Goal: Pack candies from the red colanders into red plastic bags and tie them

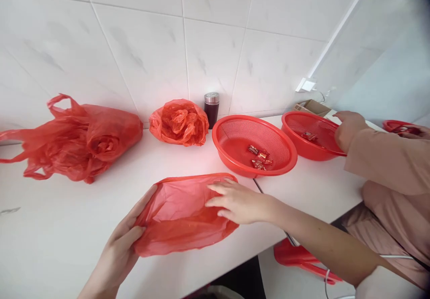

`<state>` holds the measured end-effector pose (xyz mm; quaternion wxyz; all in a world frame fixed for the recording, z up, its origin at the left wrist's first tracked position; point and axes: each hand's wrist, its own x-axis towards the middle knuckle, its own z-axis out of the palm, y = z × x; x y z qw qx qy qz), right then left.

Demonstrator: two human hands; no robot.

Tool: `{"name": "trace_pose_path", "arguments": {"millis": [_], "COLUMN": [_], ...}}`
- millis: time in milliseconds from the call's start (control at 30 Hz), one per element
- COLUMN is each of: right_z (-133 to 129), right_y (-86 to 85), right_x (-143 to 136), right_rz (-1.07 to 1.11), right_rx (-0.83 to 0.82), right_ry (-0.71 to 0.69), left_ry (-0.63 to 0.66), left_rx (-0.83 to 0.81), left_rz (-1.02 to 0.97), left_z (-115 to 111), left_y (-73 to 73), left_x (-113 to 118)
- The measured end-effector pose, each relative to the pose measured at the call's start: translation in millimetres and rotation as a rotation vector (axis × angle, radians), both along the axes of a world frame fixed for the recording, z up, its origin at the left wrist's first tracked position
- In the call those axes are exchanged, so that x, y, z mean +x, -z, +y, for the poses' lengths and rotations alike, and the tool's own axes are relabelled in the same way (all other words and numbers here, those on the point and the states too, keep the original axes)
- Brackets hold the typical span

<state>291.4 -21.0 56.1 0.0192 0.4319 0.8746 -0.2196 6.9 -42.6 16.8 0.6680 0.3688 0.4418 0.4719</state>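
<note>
A red plastic bag lies on the white table with its mouth spread wide. My left hand grips the bag's left edge between thumb and fingers. At the right side of the mouth is my right hand, fingers spread and reaching over the opening, with nothing visible in them. Just beyond it stands a red mesh basket holding several small red wrapped packets on its bottom.
Red bags lie at the left, and a crumpled red bag sits beside a dark flask by the wall. At right, a co-worker's hand is at a second basket. A red stool stands below the table.
</note>
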Motion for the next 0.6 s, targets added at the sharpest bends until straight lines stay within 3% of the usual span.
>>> {"name": "trace_pose_path", "arguments": {"millis": [67, 133, 200, 233, 333, 400, 500, 600], "right_z": [8.9, 26.1, 51.1, 65.5, 106.4, 125.8, 141.0, 147.6], "right_y": [-21.1, -41.9, -52.6, -52.3, -31.1, -9.1, 17.0, 27.5], "right_x": [11.1, 34.0, 66.9, 85.1, 134.3, 154.9, 166.5, 167.3], "right_rz": [0.219, 0.403, 0.384, 0.265, -0.142, -0.311, -0.341, -0.305], "right_rx": [0.084, 0.194, 0.297, 0.275, -0.016, -0.154, -0.187, -0.2], "right_ry": [-0.01, 0.091, 0.294, 0.378, 0.601, 0.615, 0.593, 0.576], "left_ry": [-0.025, -0.036, -0.035, -0.03, 0.023, 0.08, 0.157, 0.187], "left_rx": [-0.01, -0.016, -0.015, -0.016, -0.024, -0.021, -0.011, -0.005], "left_rz": [0.008, 0.019, 0.03, 0.031, 0.012, -0.004, -0.024, -0.019], "left_z": [-1.5, -3.7, -4.6, -3.8, 5.2, 15.6, 30.3, 35.3], "left_y": [-3.3, -6.1, -7.4, -7.3, -3.4, 2.4, 14.7, 25.5], "left_x": [3.1, 6.7, 9.6, 10.8, 13.9, 16.6, 21.2, 23.2]}}
